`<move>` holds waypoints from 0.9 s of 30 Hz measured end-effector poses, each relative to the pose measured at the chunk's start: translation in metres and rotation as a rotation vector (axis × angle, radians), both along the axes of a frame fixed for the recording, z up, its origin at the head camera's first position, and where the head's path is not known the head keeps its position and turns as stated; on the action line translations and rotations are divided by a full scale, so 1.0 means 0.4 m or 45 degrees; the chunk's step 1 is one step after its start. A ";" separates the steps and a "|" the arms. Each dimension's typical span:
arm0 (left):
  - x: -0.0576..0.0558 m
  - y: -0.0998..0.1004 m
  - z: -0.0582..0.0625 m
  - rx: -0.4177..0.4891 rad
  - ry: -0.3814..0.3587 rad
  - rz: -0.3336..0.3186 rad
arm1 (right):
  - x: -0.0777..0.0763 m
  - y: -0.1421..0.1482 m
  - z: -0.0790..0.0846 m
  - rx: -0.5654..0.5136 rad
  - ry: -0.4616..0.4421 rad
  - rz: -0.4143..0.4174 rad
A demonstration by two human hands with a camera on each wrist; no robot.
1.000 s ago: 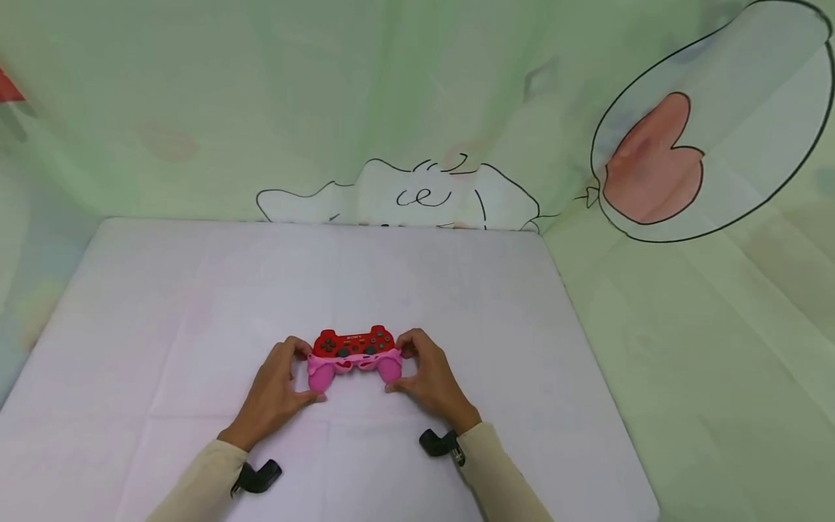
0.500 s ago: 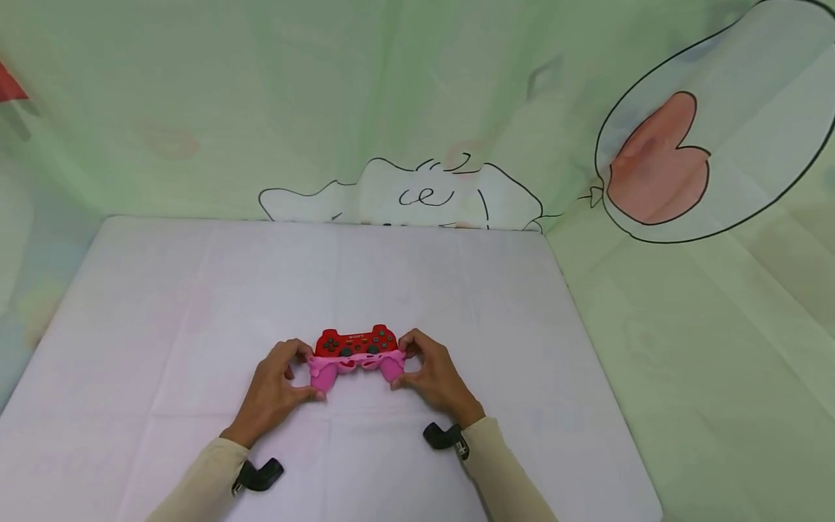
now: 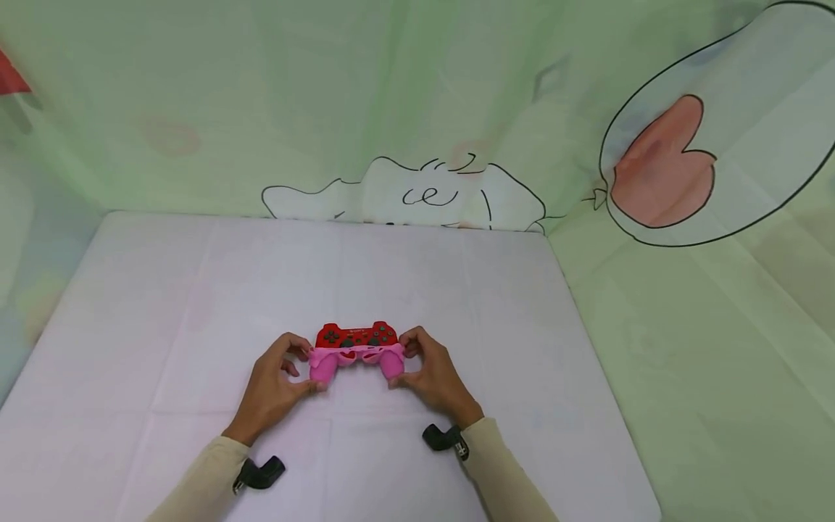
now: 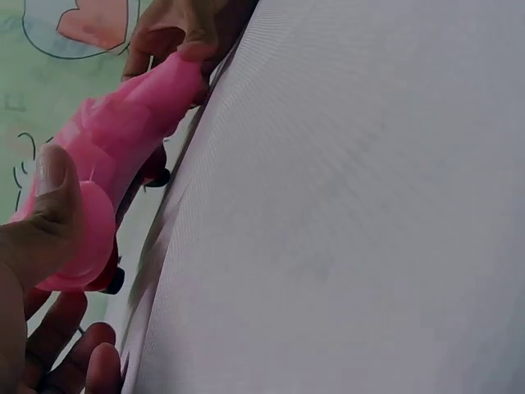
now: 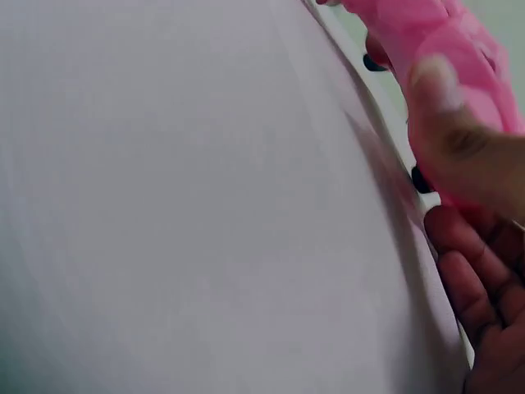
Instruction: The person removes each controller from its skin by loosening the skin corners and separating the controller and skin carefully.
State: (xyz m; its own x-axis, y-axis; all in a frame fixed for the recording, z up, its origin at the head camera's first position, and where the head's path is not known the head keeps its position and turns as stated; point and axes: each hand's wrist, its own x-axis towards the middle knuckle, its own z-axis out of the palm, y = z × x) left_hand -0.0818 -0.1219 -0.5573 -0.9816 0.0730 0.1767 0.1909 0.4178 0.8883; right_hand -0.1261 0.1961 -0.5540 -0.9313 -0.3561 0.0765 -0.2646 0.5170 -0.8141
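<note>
A red game controller (image 3: 356,336) with dark buttons and sticks sits partly inside a pink silicone cover (image 3: 324,365). The cover wraps both handles and the lower edge, while the upper red face is bare. My left hand (image 3: 269,388) grips the left end, thumb at the tip of the handle and fingers at the upper side. At the opposite end my right hand (image 3: 438,377) holds in the same way. In the left wrist view the pink cover (image 4: 123,115) is tilted, with a thumb pressed on the near handle. The right wrist view shows a thumb on the pink cover (image 5: 447,41) too.
A white cloth (image 3: 196,290) covers the table under the hands. Behind it and to the right hangs a green curtain (image 3: 261,87) with a printed heart balloon (image 3: 665,167). Black wrist cameras (image 3: 261,474) sit at both cuffs.
The controller has tilted a little, its red face now looking shallower in the head view. Both hands keep their hold at either end and have shifted only slightly.
</note>
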 end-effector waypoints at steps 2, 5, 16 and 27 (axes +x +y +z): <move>0.000 -0.003 0.001 0.020 -0.003 -0.024 | -0.003 0.009 -0.003 -0.050 -0.023 0.017; 0.001 -0.007 0.002 0.045 -0.017 -0.063 | -0.007 0.017 -0.002 -0.121 -0.050 0.057; 0.000 -0.007 -0.007 0.012 -0.006 -0.077 | -0.014 0.022 0.008 -0.217 -0.052 0.113; -0.005 -0.001 -0.003 0.116 -0.008 -0.069 | -0.017 0.017 0.021 -0.243 -0.117 0.049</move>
State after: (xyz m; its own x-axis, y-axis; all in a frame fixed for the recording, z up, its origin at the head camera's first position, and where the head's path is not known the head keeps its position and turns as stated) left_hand -0.0836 -0.1224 -0.5584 -0.9778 0.1098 0.1785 0.2050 0.3245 0.9234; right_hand -0.1328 0.2029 -0.5455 -0.9233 -0.3790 0.0617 -0.2018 0.3422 -0.9177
